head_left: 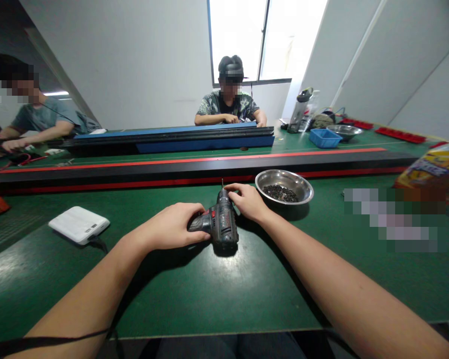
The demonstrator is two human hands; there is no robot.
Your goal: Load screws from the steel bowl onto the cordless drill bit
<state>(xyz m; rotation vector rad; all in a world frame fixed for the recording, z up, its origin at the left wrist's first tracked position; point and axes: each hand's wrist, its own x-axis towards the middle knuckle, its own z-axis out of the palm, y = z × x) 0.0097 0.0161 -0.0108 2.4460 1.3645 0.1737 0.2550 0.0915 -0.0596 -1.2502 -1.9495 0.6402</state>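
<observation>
A black and grey cordless drill (225,227) with a red switch lies on its side on the green table, its thin bit pointing away from me. My left hand (177,224) is closed around its handle, the thumb and fingers on either side. At the front, my right hand (249,200) touches the chuck with its fingertips; the fingers are bent and partly hidden. Just right of that hand stands a steel bowl (306,195) holding many small dark screws (280,193).
Beyond the drill, a long black and red bar (164,168) crosses the table. A white power bank (78,224) with a cable lies left. A snack bag (434,169) is at right, a blue basket (325,138) farther back. Two people sit across and at left.
</observation>
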